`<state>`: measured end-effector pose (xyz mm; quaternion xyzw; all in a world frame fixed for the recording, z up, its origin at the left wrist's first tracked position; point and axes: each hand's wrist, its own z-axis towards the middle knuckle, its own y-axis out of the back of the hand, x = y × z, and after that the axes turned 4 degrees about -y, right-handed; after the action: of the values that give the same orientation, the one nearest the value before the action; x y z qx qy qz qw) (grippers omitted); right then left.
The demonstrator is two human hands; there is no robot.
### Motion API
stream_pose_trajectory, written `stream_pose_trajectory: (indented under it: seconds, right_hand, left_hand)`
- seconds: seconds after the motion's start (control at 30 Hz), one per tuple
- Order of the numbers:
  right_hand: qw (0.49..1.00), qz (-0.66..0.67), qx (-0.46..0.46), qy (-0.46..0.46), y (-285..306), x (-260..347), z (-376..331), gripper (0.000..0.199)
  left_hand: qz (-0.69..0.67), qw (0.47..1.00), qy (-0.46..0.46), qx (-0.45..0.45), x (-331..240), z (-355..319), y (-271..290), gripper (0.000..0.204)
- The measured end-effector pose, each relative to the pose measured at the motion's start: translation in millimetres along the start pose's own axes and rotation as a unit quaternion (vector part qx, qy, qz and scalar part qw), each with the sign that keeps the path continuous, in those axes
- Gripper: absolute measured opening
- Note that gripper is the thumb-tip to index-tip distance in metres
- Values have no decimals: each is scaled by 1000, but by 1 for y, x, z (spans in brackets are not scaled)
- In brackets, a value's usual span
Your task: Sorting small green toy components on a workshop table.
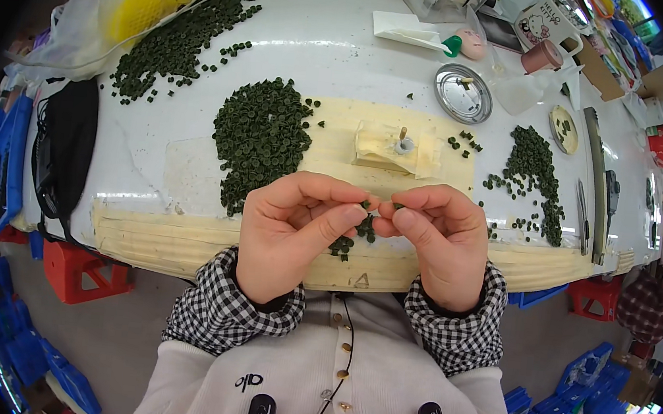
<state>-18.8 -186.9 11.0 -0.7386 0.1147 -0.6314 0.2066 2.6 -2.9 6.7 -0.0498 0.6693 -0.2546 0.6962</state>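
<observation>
1. Left hand (294, 223) and right hand (436, 237) raised together over the near edge of the white surface (346, 57), fingertips nearly meeting.
2. Both hands pinched shut, each on a small dark green ring (365, 205) between thumb and forefinger.
3. Just beneath the hands, a few loose green rings (341, 245) on the tan mat (185, 233).
4. Farther left, a dense heap of rings (263, 132); farther right, a scattered pile (535, 167).
5. Beyond the hands, a small peg fixture (401, 143); far right, a round metal lid (463, 93).
</observation>
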Motion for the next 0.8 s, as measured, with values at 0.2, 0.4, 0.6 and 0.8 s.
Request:
stream_pose_trajectory:
  seconds: [0.2,0.4,0.6,0.8]
  right_hand:
    - [989,-115,-28,90,-3,-8,1,15]
    - [952,-252,-46,167,-10,-8,4,15]
    - [949,-255,-63,171,-14,-9,2,15]
    - [905,-343,-72,243,-15,-10,0,21]
  left_hand:
    - [18,1000,-17,10,2,-2,3,15]
    - [24,999,-34,17,4,-3,5,17]
    - [57,997,-57,14,5,-3,5,18]
    - [92,993,-76,8,3,-2,5,17]
